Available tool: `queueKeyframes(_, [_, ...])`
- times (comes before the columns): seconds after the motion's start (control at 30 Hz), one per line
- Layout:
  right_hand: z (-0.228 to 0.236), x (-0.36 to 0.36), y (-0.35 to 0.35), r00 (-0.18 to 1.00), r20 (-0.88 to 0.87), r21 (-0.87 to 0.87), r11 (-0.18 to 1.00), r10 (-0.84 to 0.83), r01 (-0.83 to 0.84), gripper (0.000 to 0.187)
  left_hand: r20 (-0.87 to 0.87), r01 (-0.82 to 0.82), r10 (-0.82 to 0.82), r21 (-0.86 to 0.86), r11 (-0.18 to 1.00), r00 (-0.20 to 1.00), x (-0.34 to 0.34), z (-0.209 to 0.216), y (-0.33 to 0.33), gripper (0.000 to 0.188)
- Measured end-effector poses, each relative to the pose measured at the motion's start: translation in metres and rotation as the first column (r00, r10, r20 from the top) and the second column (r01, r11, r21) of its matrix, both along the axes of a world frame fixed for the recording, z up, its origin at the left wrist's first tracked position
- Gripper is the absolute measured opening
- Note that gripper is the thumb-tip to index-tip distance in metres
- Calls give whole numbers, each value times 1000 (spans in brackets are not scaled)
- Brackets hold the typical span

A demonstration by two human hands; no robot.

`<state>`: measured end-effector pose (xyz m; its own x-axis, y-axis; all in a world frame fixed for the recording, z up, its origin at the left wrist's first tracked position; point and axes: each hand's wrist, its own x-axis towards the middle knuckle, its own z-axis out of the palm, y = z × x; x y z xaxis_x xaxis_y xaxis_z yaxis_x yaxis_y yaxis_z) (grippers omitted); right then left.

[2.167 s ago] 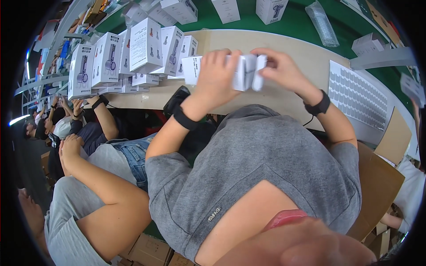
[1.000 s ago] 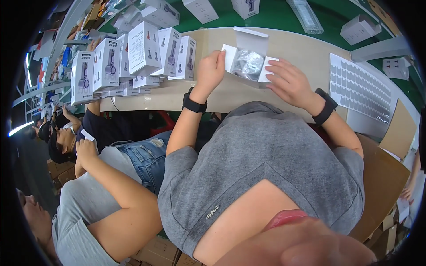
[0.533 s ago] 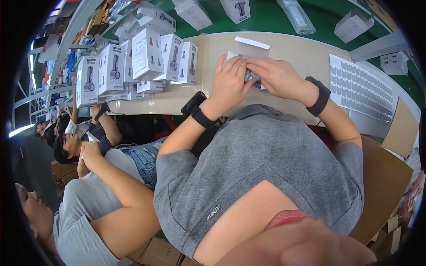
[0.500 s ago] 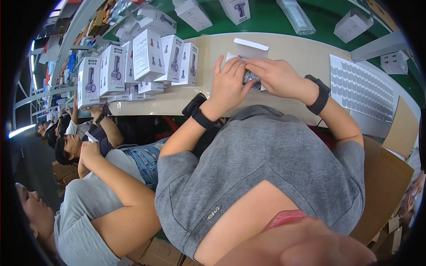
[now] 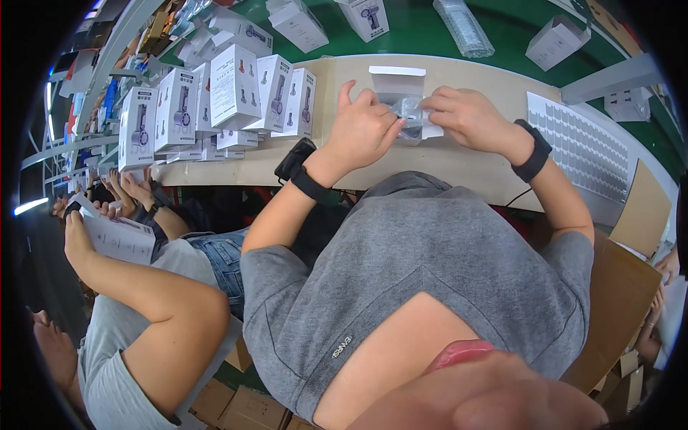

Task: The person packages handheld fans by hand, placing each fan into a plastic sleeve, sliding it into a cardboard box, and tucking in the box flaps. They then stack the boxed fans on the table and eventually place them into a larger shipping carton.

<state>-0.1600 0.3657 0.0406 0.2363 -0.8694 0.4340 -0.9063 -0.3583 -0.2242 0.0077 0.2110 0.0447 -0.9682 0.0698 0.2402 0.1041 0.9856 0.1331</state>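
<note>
A small white box stands on the table in front of me with its lid flap raised at the far side. Clear plastic wrapping bulges from its opening, around a greyish item that I cannot make out. My left hand pinches the wrapping at the box's left with thumb and forefinger, other fingers curled. From the right, my right hand has its fingertips closed on the wrapping's other side, close to a white side flap.
Printed white boxes are stacked at the left. A sheet of silvery labels lies at the right. Beyond the table, a green surface carries more boxes and a bubble-wrapped pack. A co-worker at my left holds a white box.
My hands have moved apart, showing the plastic wrapping between them, and the box's lid flap stands more upright. The co-worker at left now holds a white box.
</note>
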Motion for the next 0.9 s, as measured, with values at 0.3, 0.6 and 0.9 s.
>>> queueKeyframes(0.3, [-18, 52, 13, 920, 371, 95, 991, -128, 99, 8, 25, 34, -31, -144, 989, 999, -35, -5, 5, 20])
queueKeyframes(0.6, [10, 37, 8, 975, 1, -230, 949, -222, 216, 22, 100, 182, -170, -133, 974, 980, -39, -12, 13, 19])
queueKeyframes(0.9, [-11, 19, 14, 778, 341, 512, 798, -528, 317, 39, 386, 155, -53, -238, 959, 921, -53, 10, 17, 23])
